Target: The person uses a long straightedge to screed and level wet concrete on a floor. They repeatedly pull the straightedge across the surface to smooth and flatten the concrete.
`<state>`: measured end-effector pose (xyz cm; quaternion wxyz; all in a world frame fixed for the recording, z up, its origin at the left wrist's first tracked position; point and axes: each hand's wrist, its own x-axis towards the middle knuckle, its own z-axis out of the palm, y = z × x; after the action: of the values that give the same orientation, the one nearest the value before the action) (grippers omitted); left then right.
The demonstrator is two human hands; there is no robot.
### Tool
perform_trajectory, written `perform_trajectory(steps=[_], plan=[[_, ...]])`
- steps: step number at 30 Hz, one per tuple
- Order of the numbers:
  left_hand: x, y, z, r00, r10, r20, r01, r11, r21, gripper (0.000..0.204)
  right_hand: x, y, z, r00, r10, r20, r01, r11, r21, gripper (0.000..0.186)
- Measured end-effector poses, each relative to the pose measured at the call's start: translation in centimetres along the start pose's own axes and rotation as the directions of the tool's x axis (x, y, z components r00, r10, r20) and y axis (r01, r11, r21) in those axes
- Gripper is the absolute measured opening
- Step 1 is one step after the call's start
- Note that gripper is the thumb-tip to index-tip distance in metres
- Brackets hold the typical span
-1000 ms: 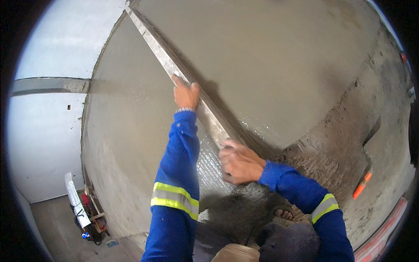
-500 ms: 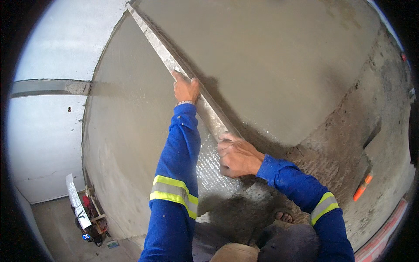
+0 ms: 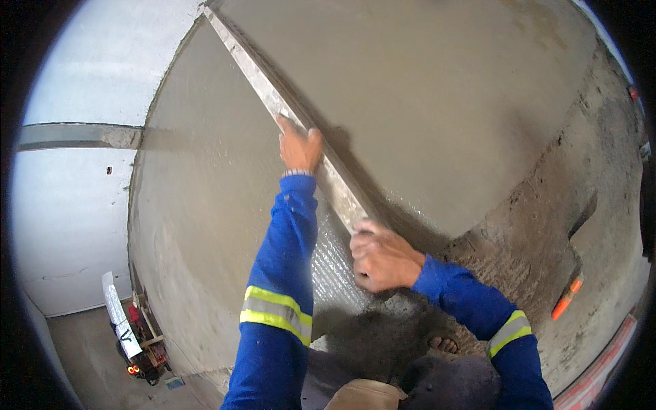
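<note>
Smooth grey mortar (image 3: 424, 89) covers most of the ground in view, meeting a white wall (image 3: 75, 225) at the left and a rough strip (image 3: 519, 225) at the right. Across it lies a long pale straightedge (image 3: 249, 65), its long axis running diagonally from the upper left, near the wall, down to the person's front. Both hands are in contact with it: the right hand (image 3: 386, 260) at the near end, the left hand (image 3: 301, 147) farther along, toward the wall. Left fingers grip the bar, forefinger extended along its left edge, thumb at the opposite side; right fingers are curled round the near end, slightly blurred, fingertips partly hidden. Just left of the right hand shows a wet, ridged patch (image 3: 335, 270); an orange-handled tool (image 3: 567, 298) lies well apart, at the right
</note>
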<state>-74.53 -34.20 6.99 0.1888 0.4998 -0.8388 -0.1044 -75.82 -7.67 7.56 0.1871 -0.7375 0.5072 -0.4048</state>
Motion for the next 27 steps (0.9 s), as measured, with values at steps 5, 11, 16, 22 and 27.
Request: perform_trajectory(steps=[5,11,16,22,27], plan=[[1.5,1.2,-0.2,0.990,-0.110,0.086,0.112,0.994,-0.008,0.094,0.5,0.9,-0.5,0.994,-0.021,-0.107,0.021,1.000,-0.007,0.017],[1.9,1.5,-0.1,0.989,-0.112,0.100,0.112,0.994,0.005,0.092,0.9,1.4,-0.4,0.993,-0.009,-0.120,0.003,0.999,-0.054,0.017],[1.2,1.9,0.0,0.994,-0.069,0.090,0.070,0.998,-0.007,0.093,0.3,0.7,-1.6,0.999,0.000,-0.053,-0.002,0.999,-0.033,0.015],[2.4,2.3,0.2,0.988,-0.126,0.088,0.128,0.992,-0.014,0.094,0.8,2.0,-1.3,0.996,-0.017,-0.086,0.011,0.998,-0.070,0.020],[1.4,2.0,0.0,0.989,-0.104,0.104,0.106,0.994,-0.012,0.097,0.6,0.8,-2.3,0.999,0.002,-0.034,-0.003,1.000,-0.025,0.012]])
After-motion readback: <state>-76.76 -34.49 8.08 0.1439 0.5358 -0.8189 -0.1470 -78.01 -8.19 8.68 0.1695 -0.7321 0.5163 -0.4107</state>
